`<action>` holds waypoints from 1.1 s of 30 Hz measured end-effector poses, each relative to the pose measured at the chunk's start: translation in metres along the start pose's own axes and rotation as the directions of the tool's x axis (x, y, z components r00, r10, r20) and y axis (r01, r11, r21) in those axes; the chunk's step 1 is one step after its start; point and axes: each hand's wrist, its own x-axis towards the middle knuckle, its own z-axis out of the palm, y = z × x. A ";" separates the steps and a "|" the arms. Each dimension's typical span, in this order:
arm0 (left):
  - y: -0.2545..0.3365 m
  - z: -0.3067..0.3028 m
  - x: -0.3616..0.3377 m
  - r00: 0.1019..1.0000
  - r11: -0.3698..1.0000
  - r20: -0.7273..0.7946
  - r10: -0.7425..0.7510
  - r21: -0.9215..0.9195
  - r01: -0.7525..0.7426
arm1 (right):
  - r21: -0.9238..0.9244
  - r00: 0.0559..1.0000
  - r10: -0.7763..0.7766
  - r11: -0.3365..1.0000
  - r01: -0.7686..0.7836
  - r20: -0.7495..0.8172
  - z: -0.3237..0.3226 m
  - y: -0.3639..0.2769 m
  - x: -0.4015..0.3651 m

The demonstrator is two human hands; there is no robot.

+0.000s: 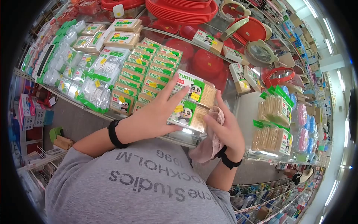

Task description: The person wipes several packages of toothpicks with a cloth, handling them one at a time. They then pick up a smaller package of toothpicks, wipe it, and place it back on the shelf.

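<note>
Two packs of toothpicks, an upper one (204, 91) and a lower one (194, 118), sit side by side between my hands, with panda pictures on their green and white labels. My left hand (158, 108) grips them from the left, its fingers spread over the labels and its thumb along the lower edge. A crumpled pink cloth (209, 145) is held in my right hand (225, 128), whose fingers press against the packs' right ends. Left of the packs, rows of similar toothpick packs (136, 69) lie on the glass shelf.
Bags of cotton swabs (108, 61) fill the shelf's left part. Red plastic trays (182, 13) are stacked at the back. More toothpick packs (238, 77) lie to the right, near strainers (259, 52) and bagged wooden sticks (274, 110). The shelf's front edge (179, 140) runs close to my body.
</note>
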 end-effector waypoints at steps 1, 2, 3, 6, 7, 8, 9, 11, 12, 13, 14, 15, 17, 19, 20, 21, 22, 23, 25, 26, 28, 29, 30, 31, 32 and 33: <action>0.000 0.001 0.000 1.000 1.000 -0.013 0.001 0.001 -0.001 | -0.008 1.000 -0.023 1.000 0.023 -0.009 0.002 0.000 0.000; -0.001 0.002 0.000 1.000 1.000 -0.026 0.002 0.000 -0.002 | -0.016 0.999 -0.044 0.999 0.044 -0.018 0.004 -0.001 0.000; -0.002 0.004 0.000 1.000 1.000 -0.022 -0.001 -0.002 0.001 | -0.014 0.999 -0.040 0.999 0.040 -0.018 0.004 -0.002 0.000; -0.004 0.005 -0.001 0.998 1.000 -0.056 0.014 0.000 -0.014 | -0.180 0.998 -0.050 0.983 0.044 -0.028 0.005 -0.002 0.000; -0.004 0.005 -0.002 0.999 1.000 -0.048 0.011 -0.013 -0.011 | -0.085 0.999 -0.012 0.996 0.009 -0.031 0.005 -0.002 0.000; -0.004 0.004 -0.002 0.999 1.000 -0.041 0.008 -0.026 -0.009 | 0.010 0.999 0.026 1.000 -0.025 -0.029 0.004 -0.002 0.000; -0.003 0.004 -0.002 0.999 1.000 -0.043 0.006 -0.027 -0.007 | 0.009 0.999 0.026 1.000 -0.026 -0.027 0.004 -0.001 0.000; -0.003 0.001 -0.004 0.999 1.000 -0.044 -0.005 -0.026 0.004 | 0.061 0.999 -0.007 0.998 0.010 -0.044 0.003 0.002 -0.001; -0.002 -0.001 -0.005 0.999 1.000 -0.046 -0.007 -0.027 0.006 | 0.060 0.999 -0.007 0.998 0.009 -0.041 0.003 0.003 -0.002; -0.001 -0.005 -0.006 0.998 0.997 -0.036 -0.049 -0.055 0.047 | 0.050 0.998 -0.010 0.999 0.014 -0.069 0.003 0.003 -0.004; -0.001 -0.009 -0.006 0.996 0.993 -0.025 -0.091 -0.083 0.088 | 0.039 0.995 -0.014 0.999 0.018 -0.096 0.002 0.003 -0.005; -0.001 -0.011 -0.007 0.995 0.993 -0.026 -0.091 -0.083 0.089 | 0.038 0.995 -0.014 0.999 0.018 -0.095 0.002 0.004 -0.006; -0.003 -0.017 -0.009 0.993 0.984 0.026 -0.116 -0.130 0.118 | -0.019 0.994 -0.041 0.999 0.039 -0.098 0.002 0.006 -0.008; -0.005 -0.016 -0.009 0.994 0.992 0.062 -0.095 -0.081 0.100 | -0.035 0.996 -0.063 0.998 0.061 -0.066 0.006 0.003 -0.011; -0.007 -0.016 -0.009 0.992 0.996 0.099 -0.075 -0.033 0.079 | -0.051 0.996 -0.086 0.995 0.084 -0.034 0.008 0.001 -0.012; -0.007 -0.015 -0.010 0.992 0.996 0.101 -0.076 -0.035 0.080 | -0.050 0.996 -0.083 0.995 0.081 -0.034 0.010 0.000 -0.013; -0.007 -0.015 -0.010 0.992 0.995 0.096 -0.084 -0.037 0.088 | -0.047 0.998 -0.030 0.999 0.027 -0.048 0.011 0.000 -0.014; -0.006 -0.014 -0.010 0.992 0.995 0.092 -0.089 -0.039 0.093 | -0.044 0.998 0.023 0.999 -0.026 -0.063 0.012 0.000 -0.016; -0.006 -0.012 -0.010 0.995 0.997 0.072 -0.070 -0.005 0.071 | -0.074 0.996 -0.008 0.997 0.002 -0.085 0.014 -0.001 -0.016; -0.005 -0.011 -0.010 0.997 0.998 0.046 -0.056 0.029 0.055 | -0.106 0.994 -0.040 0.994 0.030 -0.097 0.015 -0.001 -0.015; -0.004 -0.013 -0.010 0.997 0.998 0.054 -0.053 0.045 0.051 | -0.104 0.994 -0.029 0.994 0.018 -0.105 0.016 -0.002 -0.015; -0.004 -0.013 -0.010 0.997 0.997 0.055 -0.053 0.059 0.049 | -0.104 0.994 -0.017 0.995 0.006 -0.107 0.016 -0.002 -0.015; -0.004 -0.013 -0.010 0.997 0.997 0.058 -0.049 0.057 0.046 | -0.105 0.994 -0.016 0.994 0.004 -0.112 0.016 0.000 -0.015; -0.005 -0.012 -0.010 0.998 0.997 0.049 -0.050 0.067 0.046 | -0.136 0.992 -0.052 0.990 0.037 -0.111 0.015 0.003 -0.015; -0.005 -0.011 -0.010 0.998 0.996 0.038 -0.052 0.075 0.049 | -0.168 0.991 -0.086 0.983 0.068 -0.107 0.014 0.005 -0.015; -0.005 -0.010 -0.010 0.998 0.996 0.036 -0.054 0.068 0.051 | -0.172 0.991 -0.082 0.983 0.064 -0.104 0.012 -0.001 -0.018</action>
